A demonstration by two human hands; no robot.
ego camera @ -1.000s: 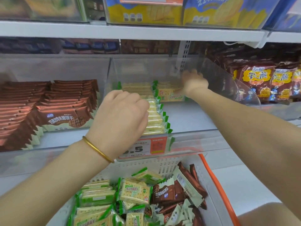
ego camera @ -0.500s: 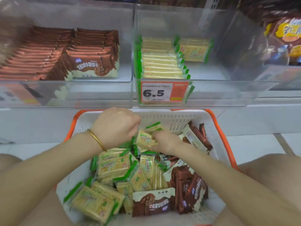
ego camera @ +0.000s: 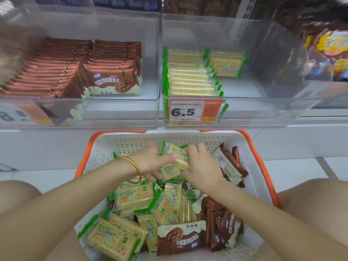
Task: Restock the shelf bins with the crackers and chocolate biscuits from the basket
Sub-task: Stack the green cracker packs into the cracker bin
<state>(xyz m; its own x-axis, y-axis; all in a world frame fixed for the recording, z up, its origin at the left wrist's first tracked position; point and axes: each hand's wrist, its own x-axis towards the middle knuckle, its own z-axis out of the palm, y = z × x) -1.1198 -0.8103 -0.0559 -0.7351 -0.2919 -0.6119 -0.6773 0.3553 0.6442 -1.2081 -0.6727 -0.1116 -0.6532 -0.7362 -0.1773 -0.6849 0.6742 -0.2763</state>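
Several cracker packs [ego camera: 176,162] are clasped between the left hand [ego camera: 148,162] and the right hand [ego camera: 202,167] at the far end of the basket [ego camera: 131,143]. They are judged light, slick-wrapped and brittle, best held by the flat faces without squeezing.

Single view: wide-angle camera on your head, facing forward and steeply down. Basket [ego camera: 131,143] close beneath you, filling lower half, seen nearly from above. Your forearms enter from bottom corners; left hand [ego camera: 147,162] and right hand [ego camera: 200,168] meet at frame centre, gripping cracker packs [ego camera: 176,163]. Shelf bins [ego camera: 254,112] just beyond basket span upper half, viewed over front walls into interiors. Your knees [ego camera: 18,194] flank lower edges. Upper corners bend, blur.
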